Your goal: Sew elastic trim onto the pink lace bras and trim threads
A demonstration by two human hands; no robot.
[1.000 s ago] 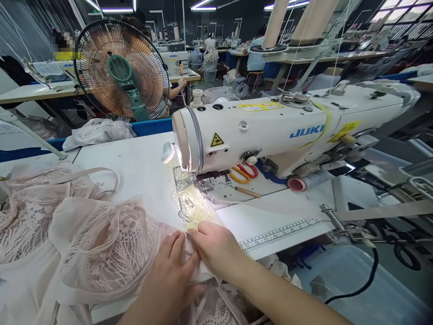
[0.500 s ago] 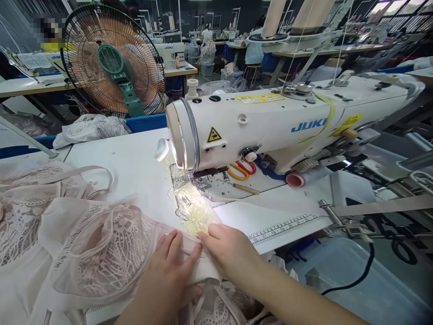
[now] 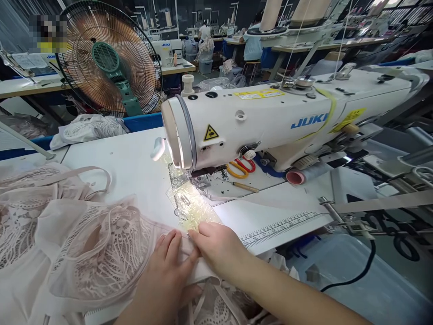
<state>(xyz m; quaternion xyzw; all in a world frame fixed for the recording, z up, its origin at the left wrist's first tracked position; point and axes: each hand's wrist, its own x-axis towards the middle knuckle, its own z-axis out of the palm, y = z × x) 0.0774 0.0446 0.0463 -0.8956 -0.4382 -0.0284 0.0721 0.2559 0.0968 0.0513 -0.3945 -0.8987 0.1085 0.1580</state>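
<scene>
A pale pink lace bra (image 3: 115, 253) lies on the white table in front of the sewing machine, its band running under my hands. My left hand (image 3: 165, 266) presses and grips the band, fingers on top, thumb close to my right fingertips. My right hand (image 3: 218, 248) is closed in a pinch at the band's upper edge. A small dark glint shows at its fingertips; what it pinches is too small to make out. The white sewing machine (image 3: 216, 131) stands just beyond, its lit plate (image 3: 194, 205) above my right hand.
Orange-and-red scissors (image 3: 237, 169) and a wooden-handled tool (image 3: 246, 187) lie under the machine arm. More lace garments (image 3: 20, 216) are heaped at left. A fan (image 3: 110, 58) stands behind. A printed ruler (image 3: 277, 230) runs along the front edge, with a clear plastic bin (image 3: 365, 275) below right.
My right hand has shifted slightly left along the band, closer to my left fingers. The left hand stays on the band. The view has moved a little.
</scene>
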